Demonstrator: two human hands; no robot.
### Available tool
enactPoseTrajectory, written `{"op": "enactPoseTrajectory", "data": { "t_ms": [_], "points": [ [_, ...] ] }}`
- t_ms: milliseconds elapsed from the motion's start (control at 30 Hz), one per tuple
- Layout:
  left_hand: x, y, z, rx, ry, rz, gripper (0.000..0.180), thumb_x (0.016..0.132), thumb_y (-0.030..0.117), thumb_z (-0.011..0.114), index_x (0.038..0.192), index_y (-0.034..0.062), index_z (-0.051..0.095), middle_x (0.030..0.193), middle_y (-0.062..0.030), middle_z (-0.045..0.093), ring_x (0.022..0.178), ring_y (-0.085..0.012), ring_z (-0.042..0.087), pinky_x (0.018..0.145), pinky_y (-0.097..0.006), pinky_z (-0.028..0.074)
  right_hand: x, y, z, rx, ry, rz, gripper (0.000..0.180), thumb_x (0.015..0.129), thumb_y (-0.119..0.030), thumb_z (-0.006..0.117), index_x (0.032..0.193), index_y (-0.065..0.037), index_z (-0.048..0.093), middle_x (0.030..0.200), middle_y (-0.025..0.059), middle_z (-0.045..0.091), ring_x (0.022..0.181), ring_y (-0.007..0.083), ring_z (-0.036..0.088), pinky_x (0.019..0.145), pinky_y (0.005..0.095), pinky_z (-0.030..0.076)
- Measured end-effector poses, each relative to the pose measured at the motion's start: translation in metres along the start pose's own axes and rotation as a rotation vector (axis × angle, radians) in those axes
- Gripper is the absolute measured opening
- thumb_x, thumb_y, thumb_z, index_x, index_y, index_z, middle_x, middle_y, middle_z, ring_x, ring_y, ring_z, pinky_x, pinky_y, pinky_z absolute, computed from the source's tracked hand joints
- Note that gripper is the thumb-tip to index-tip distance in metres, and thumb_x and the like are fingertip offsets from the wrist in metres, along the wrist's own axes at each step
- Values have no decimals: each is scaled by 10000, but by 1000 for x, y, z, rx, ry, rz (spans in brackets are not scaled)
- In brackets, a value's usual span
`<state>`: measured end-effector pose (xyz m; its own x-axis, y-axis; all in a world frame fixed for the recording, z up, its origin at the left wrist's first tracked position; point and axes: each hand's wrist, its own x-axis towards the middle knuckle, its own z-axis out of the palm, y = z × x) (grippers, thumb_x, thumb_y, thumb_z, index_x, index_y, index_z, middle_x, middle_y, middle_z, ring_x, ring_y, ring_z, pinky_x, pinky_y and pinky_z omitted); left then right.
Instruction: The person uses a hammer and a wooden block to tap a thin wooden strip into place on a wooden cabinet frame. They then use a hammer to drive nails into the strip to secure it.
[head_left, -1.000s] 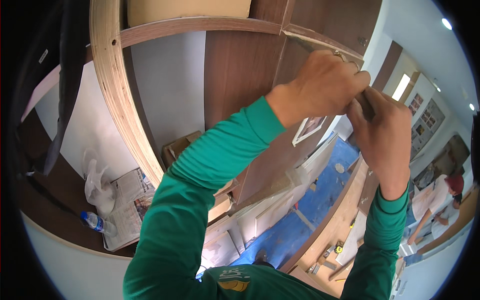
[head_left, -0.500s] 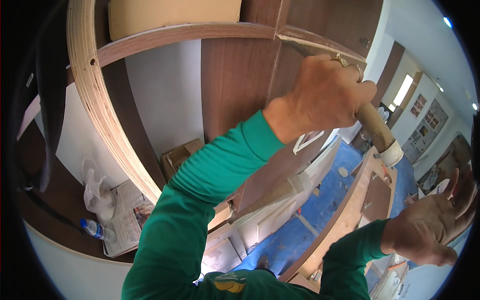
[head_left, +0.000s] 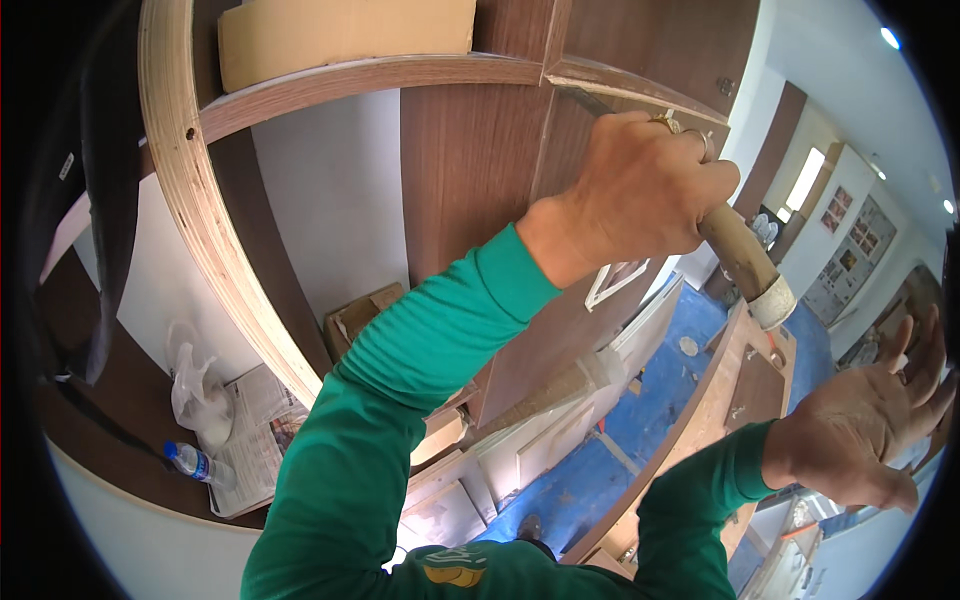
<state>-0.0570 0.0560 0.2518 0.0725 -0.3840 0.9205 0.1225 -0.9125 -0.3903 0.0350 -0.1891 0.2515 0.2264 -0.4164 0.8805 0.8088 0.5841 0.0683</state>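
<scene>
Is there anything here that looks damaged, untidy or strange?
The floor is cluttered: loose boards, newspaper, a plastic bag and a lying water bottle. The chisel in the left hand meets a shelf joint with a rough, pale edge. The right hand is open, empty.

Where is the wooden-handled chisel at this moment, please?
In the head view, upper right: the chisel is gripped by the left hand, its blade at the brown panel joint.

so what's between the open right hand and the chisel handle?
Nothing touching: the right hand hangs open, clear of the chisel handle in the left hand; head view shows only the blue floor far below.
</scene>
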Motion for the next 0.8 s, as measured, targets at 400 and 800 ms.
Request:
{"op": "enactPoseTrajectory", "data": {
  "t_ms": [400, 800],
  "points": [
    [-10, -5, -4, 34, -53, 3, 283, 543, 206, 851, 761, 209, 671, 690, 7, 590, 594, -255, 607, 552, -402, 448, -31, 19, 33, -59, -67, 71, 1307, 939, -1002, 80, 1659, 37, 408, 1541, 282, 571, 1500, 374, 517, 1294, 556, 264],
    [-14, -6, -11, 46, -132, 8, 342, 540, 266, 886, 825, 232, 700, 714, 25, 622, 612, -241, 636, 578, -402, 466, -51, 32, 44, -118, -91, 119, 1366, 881, -1052, 105, 1670, 30, 373, 1588, 301, 538, 1535, 407, 475, 1308, 557, 236]
  ]
}}
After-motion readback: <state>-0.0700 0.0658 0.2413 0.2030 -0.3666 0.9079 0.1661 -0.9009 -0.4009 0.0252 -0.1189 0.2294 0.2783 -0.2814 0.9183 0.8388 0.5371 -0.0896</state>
